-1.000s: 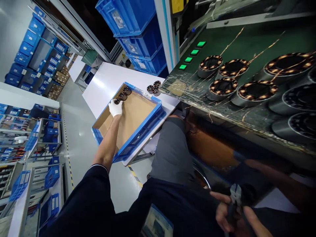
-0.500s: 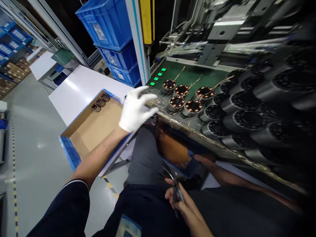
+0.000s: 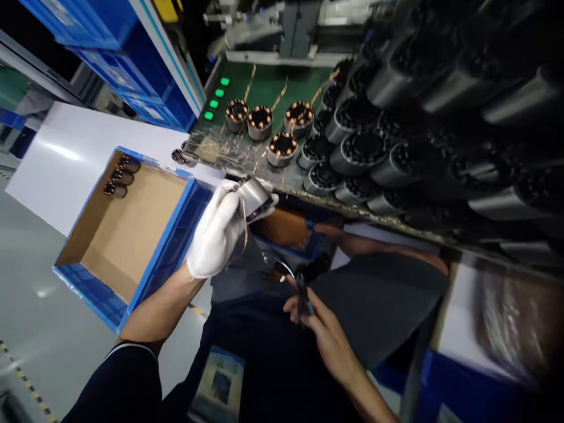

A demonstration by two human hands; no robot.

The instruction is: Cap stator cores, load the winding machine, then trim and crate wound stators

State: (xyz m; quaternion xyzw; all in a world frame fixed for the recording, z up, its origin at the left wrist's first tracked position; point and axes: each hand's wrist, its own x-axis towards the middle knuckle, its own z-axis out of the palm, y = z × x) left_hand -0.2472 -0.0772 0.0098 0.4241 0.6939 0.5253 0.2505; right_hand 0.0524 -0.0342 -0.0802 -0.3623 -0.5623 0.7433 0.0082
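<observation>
We stand in a factory workshop: rows of wound motor stators [image 3: 282,148] on a green machine bench [image 3: 264,82], stacked blue crates [image 3: 110,59] alongside.

Left hand [image 3: 220,232]: covered to the wrist by a white knit glove [image 3: 206,254], with no visible stains.

Right hand [image 3: 317,320]: bare, as is the forearm running off toward five o'clock.

Left sleeve [image 3: 127,382], at seven o'clock: dark navy cloth ending partway up the forearm, with a thin white line along the cuff edge.

Jacket [image 3: 273,364], at six o'clock: the same dark navy, plain.

Badge [image 3: 220,382], on the jacket front at six o'clock: a rectangular card printed in blue and white, its lettering too blurred to read.

Trousers [image 3: 383,299], at four o'clock: smooth grey fabric.
</observation>
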